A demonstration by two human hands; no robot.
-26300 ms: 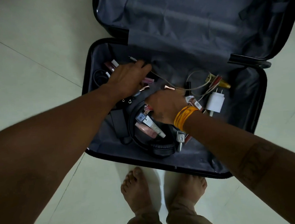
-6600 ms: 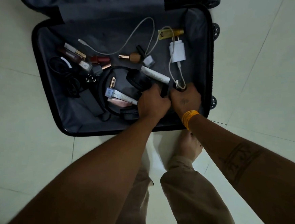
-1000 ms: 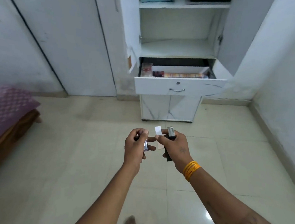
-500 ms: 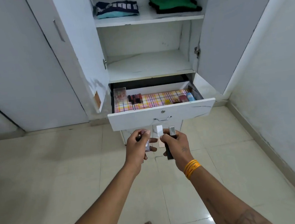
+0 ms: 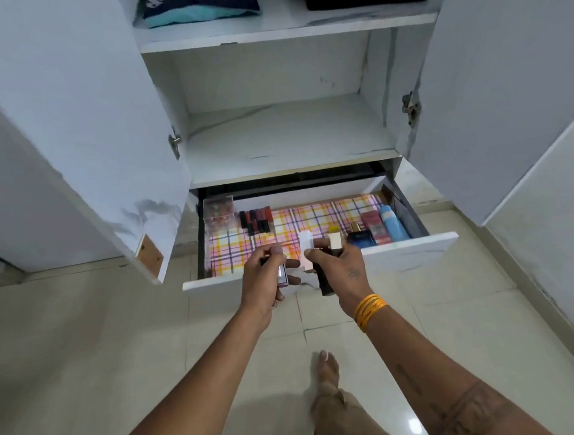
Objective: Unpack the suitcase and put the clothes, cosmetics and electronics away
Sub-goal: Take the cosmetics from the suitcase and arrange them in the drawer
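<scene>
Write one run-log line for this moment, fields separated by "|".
stage: at drawer, open | left hand: holds cosmetic | right hand: holds cosmetics | next: likely put in drawer

I am no longer bent over the suitcase on the floor; it is out of view, and I now stand close at the open wardrobe. The drawer (image 5: 412, 250) sits just under my hands, nearer than half a second ago, and more of its checked liner (image 5: 316, 215) and the bottles at its right end (image 5: 379, 229) show. My left hand (image 5: 266, 280) and right hand (image 5: 337, 268), which dug among the cables and tubes in the case, are now raised over the drawer's front edge, each gripping small cosmetics (image 5: 306, 250) taken out of it. The folded clothes (image 5: 200, 1) now fill the top of the view.
</scene>
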